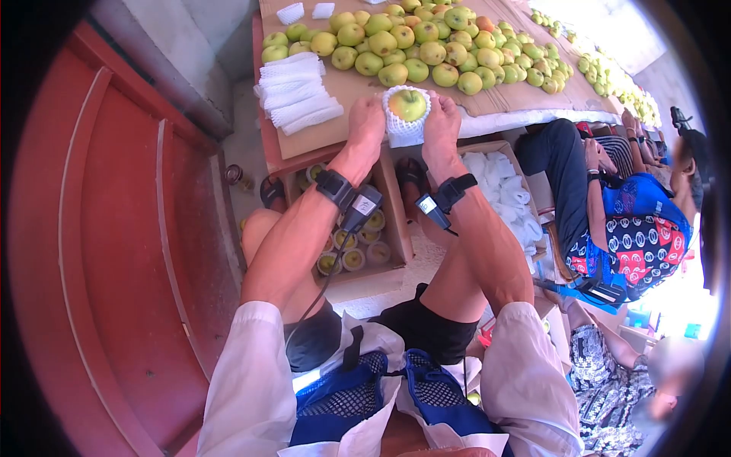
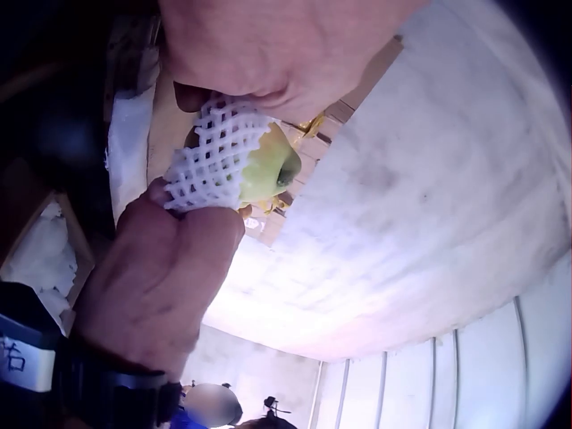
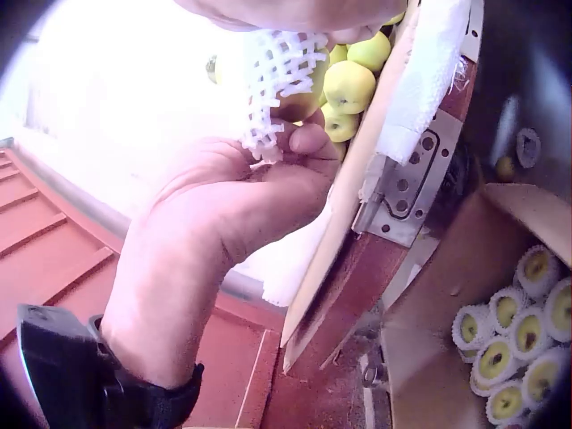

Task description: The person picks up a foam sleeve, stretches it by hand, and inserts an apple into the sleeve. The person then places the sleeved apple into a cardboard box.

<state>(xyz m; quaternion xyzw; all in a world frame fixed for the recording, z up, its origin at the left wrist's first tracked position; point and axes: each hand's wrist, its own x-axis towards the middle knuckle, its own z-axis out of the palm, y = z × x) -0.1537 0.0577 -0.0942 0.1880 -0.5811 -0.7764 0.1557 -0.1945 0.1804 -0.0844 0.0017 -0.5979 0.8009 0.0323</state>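
Observation:
A yellow-green apple [image 1: 407,105] sits in a white foam net sleeve [image 1: 400,131], held up at the near edge of the table. Its stem end shows above the net's rim. My left hand [image 1: 368,120] grips the net's left side, with thumb and fingertips curled at its edge in the right wrist view. From the other side, my right hand [image 1: 443,119] pinches the net; in the left wrist view its fingers [image 2: 210,241] lie against the mesh. The net covers the lower part of the apple [image 2: 266,165].
Many loose apples [image 1: 396,42] cover the cardboard-topped table [image 1: 304,146]. Flat foam nets [image 1: 297,91] are stacked at its left. Below stand a box [image 1: 400,228] of netted apples and a box [image 1: 499,183] of white nets. A red door [image 1: 114,213] is left; people sit right.

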